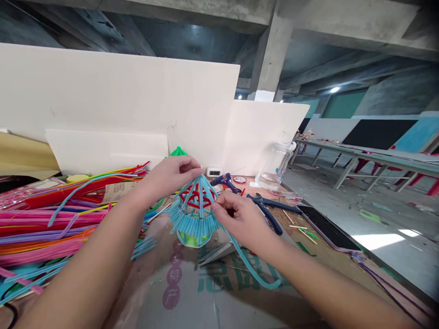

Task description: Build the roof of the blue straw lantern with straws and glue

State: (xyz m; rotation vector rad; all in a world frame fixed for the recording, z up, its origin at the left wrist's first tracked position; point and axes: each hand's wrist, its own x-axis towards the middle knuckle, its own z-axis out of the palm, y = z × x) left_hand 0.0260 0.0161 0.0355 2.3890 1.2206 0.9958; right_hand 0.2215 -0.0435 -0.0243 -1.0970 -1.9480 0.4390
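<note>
Pinched between the left hand's [171,176] fingertips: the peak of a small blue pipe-cleaner canopy [196,210], where its ribs gather. Fingers closed tight on that tip, thumb underneath. Right hand [240,219] at the canopy's right edge, thumb and forefinger closed on a loose blue pipe cleaner [252,269] whose tail curves off toward the viewer across the cardboard sheet [192,292].

Canopy stands about mid-table on that cardboard. Red zigzag framing shows between the blue ribs; fringe of short blue pieces around the lower rim; something yellow-green under the rim, possibly a cup, mostly hidden.

Just right of the canopy, behind the right hand: blue-handled pliers [270,210]. Behind it, a blue glue gun [224,181] and a small white digital clock [214,172]. Scissors [217,252] lie on the cardboard just in front. Left of the canopy, a big heap of coloured pipe cleaners [48,219]. Farther right, a clear plastic jar [276,167] and a dark phone [324,226] near the table edge. White foam boards [120,100] stand behind everything.
</note>
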